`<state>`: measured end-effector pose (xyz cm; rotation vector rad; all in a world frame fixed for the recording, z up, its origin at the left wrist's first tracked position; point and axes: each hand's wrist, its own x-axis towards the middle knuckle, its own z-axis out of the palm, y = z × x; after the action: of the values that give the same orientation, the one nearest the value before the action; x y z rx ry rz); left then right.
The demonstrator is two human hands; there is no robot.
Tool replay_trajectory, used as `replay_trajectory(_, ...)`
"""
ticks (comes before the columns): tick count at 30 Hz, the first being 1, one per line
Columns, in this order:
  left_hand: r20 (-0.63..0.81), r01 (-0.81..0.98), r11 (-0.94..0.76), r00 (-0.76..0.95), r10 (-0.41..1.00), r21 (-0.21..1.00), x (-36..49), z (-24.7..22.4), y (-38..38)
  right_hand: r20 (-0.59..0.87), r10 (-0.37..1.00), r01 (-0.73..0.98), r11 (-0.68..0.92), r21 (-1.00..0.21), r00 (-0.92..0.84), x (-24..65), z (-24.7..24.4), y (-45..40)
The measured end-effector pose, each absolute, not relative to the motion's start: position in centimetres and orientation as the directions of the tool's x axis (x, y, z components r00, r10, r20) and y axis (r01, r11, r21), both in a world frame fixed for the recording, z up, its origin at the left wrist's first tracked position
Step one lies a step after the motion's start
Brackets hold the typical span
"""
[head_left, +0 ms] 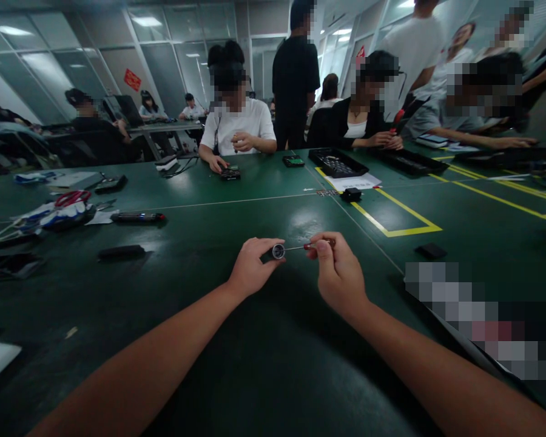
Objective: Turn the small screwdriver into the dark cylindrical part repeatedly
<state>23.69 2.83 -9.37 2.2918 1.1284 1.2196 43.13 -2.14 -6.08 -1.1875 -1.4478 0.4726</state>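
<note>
My left hand [251,262] is closed round a dark cylindrical part [278,251], whose round grey-rimmed end faces me. In my right hand [339,267] is a small screwdriver [307,246] with a reddish handle, pinched between thumb and fingers. Its thin metal shaft points left and its tip reaches the edge of the cylinder's round end; whether it sits in a screw is too small to tell. Both hands are held above the green tabletop [259,358].
On the left lie a black electric screwdriver [139,217], a dark bar-shaped piece [121,252] and bundled cables [73,199]. Small black blocks [351,194] [431,250] and a black parts tray [339,162] are ahead and right. Co-workers sit across the table.
</note>
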Motion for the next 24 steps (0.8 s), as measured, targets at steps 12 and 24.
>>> replay_trajectory(12,0.505,0.534,-0.603,0.337,0.795,0.593,23.5,-9.4,3.2,0.225,0.926,-0.084,0.261,-0.962,0.303,44.0,-7.2,0.6)
replay_trajectory(24,0.503,0.546,-0.583,0.309,0.807,0.601,23.6,-9.4,3.3,0.559,0.828,0.497,0.472,-0.728,0.032,43.8,-5.9,-1.8)
